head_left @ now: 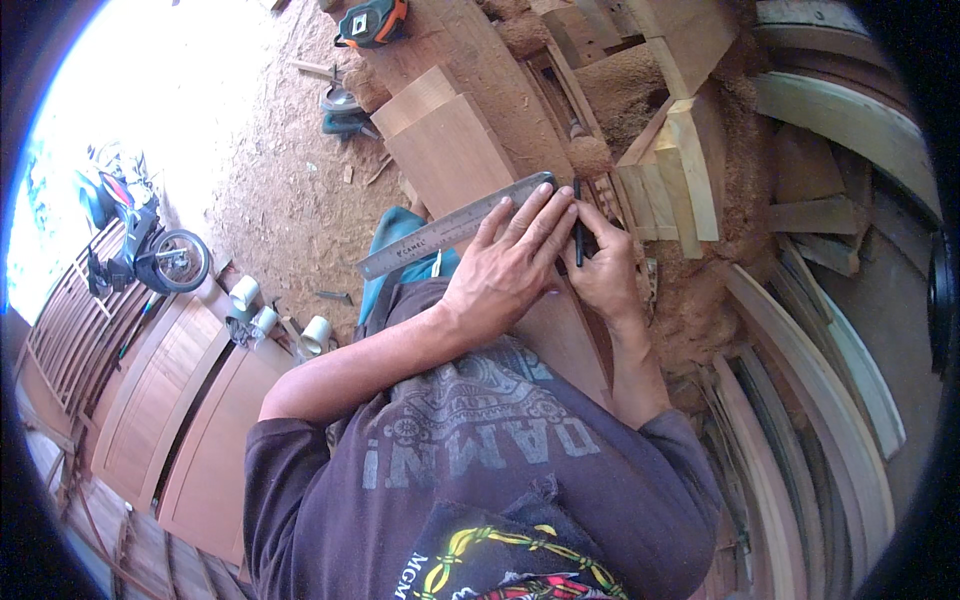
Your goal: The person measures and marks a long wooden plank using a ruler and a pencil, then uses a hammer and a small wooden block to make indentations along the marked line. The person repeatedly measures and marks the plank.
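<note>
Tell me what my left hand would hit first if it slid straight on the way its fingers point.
Probably the dark pencil held by the right hand: the left hand presses the steel ruler on the board, fingertips almost touching it. Depth is unclear.

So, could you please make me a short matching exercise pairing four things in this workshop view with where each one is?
Things:
1. steel ruler
2. pencil
3. tape measure
4. motorbike

Places:
A. parked outside at far left
B. held in the right hand
C. pressed flat on the wooden board under the left hand
D. lying at the top of the bench

Pairs: 1-C, 2-B, 3-D, 4-A
</note>
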A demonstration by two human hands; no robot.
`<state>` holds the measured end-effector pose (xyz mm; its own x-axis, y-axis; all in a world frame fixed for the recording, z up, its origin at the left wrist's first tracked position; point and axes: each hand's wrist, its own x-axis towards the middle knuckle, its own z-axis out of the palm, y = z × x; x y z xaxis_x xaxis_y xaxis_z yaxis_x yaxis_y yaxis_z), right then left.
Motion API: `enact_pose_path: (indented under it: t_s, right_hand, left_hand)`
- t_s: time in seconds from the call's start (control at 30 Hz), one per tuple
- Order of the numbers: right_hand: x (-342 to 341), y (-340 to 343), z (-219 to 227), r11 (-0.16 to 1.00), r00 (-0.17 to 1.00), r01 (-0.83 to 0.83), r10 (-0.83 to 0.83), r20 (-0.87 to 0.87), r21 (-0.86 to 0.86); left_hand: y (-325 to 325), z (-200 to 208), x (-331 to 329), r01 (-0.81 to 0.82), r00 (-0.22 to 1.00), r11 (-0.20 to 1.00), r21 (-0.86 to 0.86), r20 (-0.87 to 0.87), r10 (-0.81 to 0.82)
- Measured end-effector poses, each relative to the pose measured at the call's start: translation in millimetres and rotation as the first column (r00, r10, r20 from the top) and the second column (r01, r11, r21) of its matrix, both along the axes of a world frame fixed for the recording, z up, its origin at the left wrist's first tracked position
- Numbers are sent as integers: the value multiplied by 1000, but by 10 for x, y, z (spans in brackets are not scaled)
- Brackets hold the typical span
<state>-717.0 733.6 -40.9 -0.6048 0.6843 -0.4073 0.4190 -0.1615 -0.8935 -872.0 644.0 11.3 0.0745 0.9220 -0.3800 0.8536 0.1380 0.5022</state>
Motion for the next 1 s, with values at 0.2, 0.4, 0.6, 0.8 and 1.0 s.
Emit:
enact_pose_path:
  t_s: [0.2, 0.4, 0.6, 0.8, 1.0]
  right_hand:
    - [-31, -2, -1, 1000, 1000, 11, -12, 10, 26]
    - [-60, 8, -25, 997, 1000, -8, 7, 17, 78]
    - [-38, -7, -30, 996, 1000, -16, 14, 14, 90]
    - [-41, 7, -71, 997, 1000, -5, 7, -16, 79]
    - [-44, 9, -45, 997, 1000, -3, 2, 8, 76]
  left_hand:
    - [13, 1, -20, 12, 1000, 1000, 1, 4, -12]
    - [48, -34, -61, 17, 1000, 1000, 24, -4, -17]
    - [41, -27, -54, 36, 999, 999, 20, -33, -36]
    - [49, -49, -40, 54, 994, 997, 53, -94, -49]
    - [42, -38, -61, 56, 998, 997, 61, -42, -53]
